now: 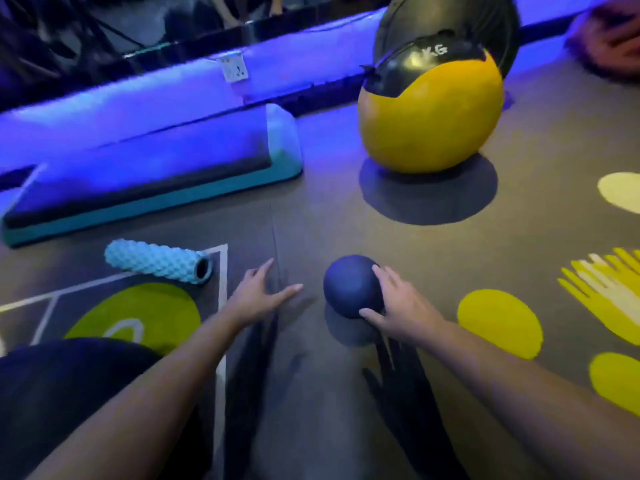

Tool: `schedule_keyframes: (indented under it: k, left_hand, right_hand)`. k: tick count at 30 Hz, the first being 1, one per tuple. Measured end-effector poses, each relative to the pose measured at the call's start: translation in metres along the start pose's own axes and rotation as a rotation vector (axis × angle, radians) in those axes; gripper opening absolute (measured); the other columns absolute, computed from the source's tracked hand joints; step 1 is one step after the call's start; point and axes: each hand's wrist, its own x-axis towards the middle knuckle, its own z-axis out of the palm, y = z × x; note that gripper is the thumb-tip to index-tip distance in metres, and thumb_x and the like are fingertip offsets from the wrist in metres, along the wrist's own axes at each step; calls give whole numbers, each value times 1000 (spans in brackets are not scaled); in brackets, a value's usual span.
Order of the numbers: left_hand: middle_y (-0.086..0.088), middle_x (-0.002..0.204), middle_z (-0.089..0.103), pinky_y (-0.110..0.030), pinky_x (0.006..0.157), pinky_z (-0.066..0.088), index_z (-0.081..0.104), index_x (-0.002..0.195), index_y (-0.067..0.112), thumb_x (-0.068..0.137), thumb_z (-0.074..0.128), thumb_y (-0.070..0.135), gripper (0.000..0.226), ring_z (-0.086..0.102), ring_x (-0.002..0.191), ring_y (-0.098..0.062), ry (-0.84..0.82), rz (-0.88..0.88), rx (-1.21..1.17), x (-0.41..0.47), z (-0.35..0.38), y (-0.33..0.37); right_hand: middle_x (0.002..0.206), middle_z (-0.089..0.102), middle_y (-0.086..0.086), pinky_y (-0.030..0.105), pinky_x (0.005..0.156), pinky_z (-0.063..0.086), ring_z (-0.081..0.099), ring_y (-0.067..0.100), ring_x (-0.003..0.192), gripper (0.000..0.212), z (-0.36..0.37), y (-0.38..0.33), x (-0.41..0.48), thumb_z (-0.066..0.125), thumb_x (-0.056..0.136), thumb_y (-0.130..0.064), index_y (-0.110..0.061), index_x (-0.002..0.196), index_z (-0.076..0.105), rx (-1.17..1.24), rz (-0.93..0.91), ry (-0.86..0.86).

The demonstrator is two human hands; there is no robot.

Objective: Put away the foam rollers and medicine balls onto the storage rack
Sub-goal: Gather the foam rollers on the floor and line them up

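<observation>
At far left the roller point(157, 261) lies on the floor point(329, 220). Our left grip point(258, 296) is spread wide (holding nothing). Our right grip point(401, 306) curls thumb and fingers round the dark ball point(348, 284), low at centre. The yellow ball point(429, 123) sits beyond.

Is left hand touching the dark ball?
No: the left hand is open, clear of the dark ball; only the right hand holds it.

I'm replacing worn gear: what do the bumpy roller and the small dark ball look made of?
Roller: likely teal foam, matte, knobbed surface, hollow dark core. Small dark ball: perhaps rubber or vinyl, smooth matte skin; blur leaves it open.
</observation>
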Motion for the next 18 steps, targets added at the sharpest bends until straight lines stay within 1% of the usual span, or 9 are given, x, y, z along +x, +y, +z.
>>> schedule_keyframes:
  k: [2,3,5,7,9,12,14,16,18]
  left_hand:
    - [-12,163,29,-36,122,27,23,162,25,84,67,69,99,32,150,-28,-52,80,16,16,23,3]
    - [-14,161,32,-40,121,30,28,160,23,90,61,64,88,36,147,-32,20,116,42,27,29,-1]
    - [-23,151,45,-48,115,36,43,153,14,94,46,50,69,44,137,-42,300,71,63,56,21,-21]
    - [-27,153,38,-58,112,37,42,153,17,93,49,43,66,38,136,-51,500,-156,64,90,-5,-51]
    - [-26,165,12,-67,114,27,27,159,30,94,56,48,73,19,144,-59,504,-387,39,122,-32,-83]
    - [-20,168,-11,-73,115,15,19,160,40,86,55,74,89,-4,148,-60,403,-545,-50,161,-51,-112]
    - [-18,168,-11,-76,112,17,35,155,33,81,59,78,90,-6,147,-62,358,-621,-32,177,-50,-121]
    - [-17,169,1,-76,108,25,50,144,23,86,67,60,71,1,146,-63,396,-661,17,188,-43,-132]
    - [-13,166,15,-73,105,33,56,137,22,95,64,36,45,9,146,-61,490,-715,-2,190,-38,-132]
  right_hand:
    - [167,11,14,45,121,26,21,35,152,121,4,-1,18,74,79,-63,-16,162,-1,26,53,-21]
    - [168,7,13,46,121,26,17,34,153,130,6,-1,26,76,73,-68,-19,161,-4,26,63,-29]
    - [169,0,11,46,121,25,14,34,154,138,11,-5,42,79,65,-72,-25,161,-7,-11,40,-65]
    - [167,-4,13,48,119,29,16,38,151,141,15,-17,55,82,60,-73,-32,160,-8,-60,50,-98]
    - [159,9,15,51,114,37,26,43,143,143,19,-29,69,85,52,-73,-34,159,-2,-98,94,-91]
    - [142,27,11,48,105,45,40,41,127,135,22,-43,89,88,48,-69,-32,156,15,-127,145,-39]
    - [138,28,9,47,102,47,42,40,123,128,25,-48,96,87,49,-66,-33,152,20,-137,173,-22]
    - [137,26,7,47,99,49,42,39,121,127,27,-50,97,87,48,-66,-33,151,20,-160,181,-22]
    - [138,25,7,47,97,51,42,39,121,127,30,-50,96,86,48,-66,-33,151,19,-175,191,-22]
